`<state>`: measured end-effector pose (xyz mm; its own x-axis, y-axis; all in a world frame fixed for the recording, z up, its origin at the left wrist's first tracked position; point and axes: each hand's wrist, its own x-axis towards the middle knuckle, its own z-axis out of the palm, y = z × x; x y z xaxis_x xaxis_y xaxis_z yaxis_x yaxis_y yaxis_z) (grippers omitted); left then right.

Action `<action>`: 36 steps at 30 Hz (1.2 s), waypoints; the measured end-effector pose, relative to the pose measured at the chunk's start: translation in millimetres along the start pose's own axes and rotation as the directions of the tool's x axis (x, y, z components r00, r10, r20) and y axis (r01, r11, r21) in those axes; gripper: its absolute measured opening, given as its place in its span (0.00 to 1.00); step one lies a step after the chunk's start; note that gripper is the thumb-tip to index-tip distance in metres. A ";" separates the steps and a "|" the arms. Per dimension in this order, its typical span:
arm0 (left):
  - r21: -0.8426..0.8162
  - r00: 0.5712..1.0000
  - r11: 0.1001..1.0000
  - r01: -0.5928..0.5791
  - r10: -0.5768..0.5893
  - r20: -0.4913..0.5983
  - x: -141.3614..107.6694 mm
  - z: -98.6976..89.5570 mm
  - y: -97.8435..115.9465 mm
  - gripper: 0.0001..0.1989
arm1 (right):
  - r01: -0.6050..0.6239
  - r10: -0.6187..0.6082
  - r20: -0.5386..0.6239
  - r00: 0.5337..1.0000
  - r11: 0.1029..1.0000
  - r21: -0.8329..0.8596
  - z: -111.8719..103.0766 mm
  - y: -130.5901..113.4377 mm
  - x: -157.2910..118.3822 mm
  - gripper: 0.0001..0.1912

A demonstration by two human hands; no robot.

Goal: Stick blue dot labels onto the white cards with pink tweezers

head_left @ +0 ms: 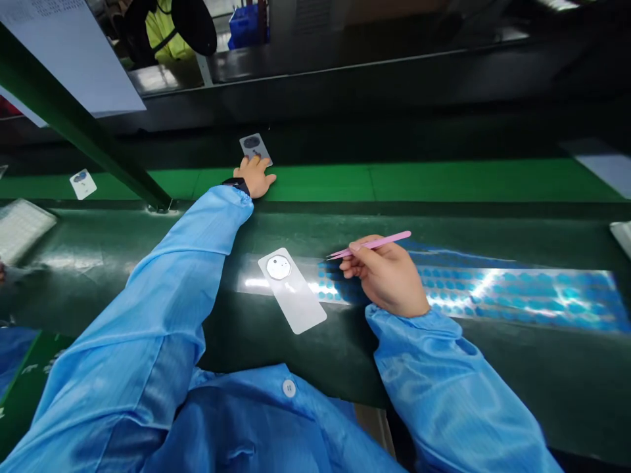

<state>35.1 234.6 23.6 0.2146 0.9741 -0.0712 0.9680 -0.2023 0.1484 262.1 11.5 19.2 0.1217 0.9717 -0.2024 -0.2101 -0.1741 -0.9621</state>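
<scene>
**Left hand** (255, 177): wide, palm down, fingers spread, reaching forward across the belt. Fingertips rest on the near edge of a far card (255, 146), which lies on a green strip (444, 182) and has a dark round patch.

**Right hand** (387, 276): narrow, thumb and fingers closed on pink tweezers (369, 244). The tips point left, over the near end of a sheet of blue dots (517, 295); I cannot tell whether they touch it.

**Near card** (290, 290): long, pale, lying at a slant on the dark green belt (542, 243), between my hands, and touching neither. A round white disc (279, 267) with small dark marks sits at its far end. The card overlaps the left end of the sheet of blue dots.

**Side card** (83, 184): small, pale, marked with a blue round patch, lying on the green strip well left of my left hand, past a green bar (73, 112).

**On me:** blue sleeves (172, 289) gathered at both wrists, a black watch (236, 185) on the left wrist, and a button (288, 388) on my blue coat.

**Further off:** a white tray (22, 230) at the left edge of the belt, a hanging paper (64, 52) above the green bar, and a blue bin (246, 26) beside a co-worker's yellow-green sleeve (165, 36) at the top
</scene>
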 end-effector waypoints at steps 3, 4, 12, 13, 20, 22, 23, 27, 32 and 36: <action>0.022 0.998 1.000 0.010 -0.011 0.063 6.3 4.2 -6.8 0.30 | -0.024 0.024 0.006 1.000 1.000 0.013 0.1 1.5 0.0 0.24; 0.023 0.998 1.000 0.000 -0.001 0.067 4.6 5.0 -10.9 0.29 | -0.028 0.028 0.007 1.000 0.999 0.019 0.6 1.7 0.0 0.24; -0.036 0.988 0.992 -0.125 0.121 -0.093 -58.5 -4.3 -47.7 0.22 | -0.021 0.022 0.012 1.000 1.000 -0.001 5.0 1.2 -2.3 0.23; -0.049 0.983 0.991 -0.126 0.118 -0.140 -74.4 -4.6 -47.4 0.22 | -0.015 0.015 0.013 1.000 1.000 -0.020 4.1 1.0 -2.5 0.22; -0.179 0.907 0.889 -0.422 0.416 -0.070 -200.6 19.0 -10.3 0.21 | -0.044 0.084 0.134 0.987 0.960 -0.278 -7.3 -8.8 -4.3 0.09; -0.196 0.885 0.867 -0.458 0.466 -0.005 -218.1 26.8 -0.4 0.21 | -0.091 0.158 0.166 0.973 0.930 -0.357 -6.4 -13.1 -5.7 0.06; -0.199 0.883 0.867 -0.457 0.469 0.020 -222.3 29.2 2.7 0.20 | -0.111 0.190 0.171 0.967 0.913 -0.392 -5.2 -14.8 -6.4 0.06; -0.231 0.878 0.863 -0.449 0.475 0.067 -222.6 30.3 5.8 0.19 | -0.162 0.255 0.140 0.957 0.866 -0.473 -1.2 -16.2 -7.0 0.07; -0.267 0.878 0.855 -0.444 0.475 0.063 -220.4 29.4 5.5 0.19 | -0.194 0.269 0.114 0.956 0.875 -0.444 -3.5 -12.1 -4.5 0.07; -0.288 0.883 0.853 -0.435 0.466 0.046 -221.1 29.4 6.0 0.19 | -0.168 0.249 0.134 0.959 0.884 -0.436 -5.6 -13.8 -6.6 0.06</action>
<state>-2.6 15.1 11.2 0.6468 0.7617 -0.0392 0.6948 -0.5673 0.4421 269.6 6.5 32.8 -0.0660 0.9101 -0.4090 0.2163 -0.3871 -0.8963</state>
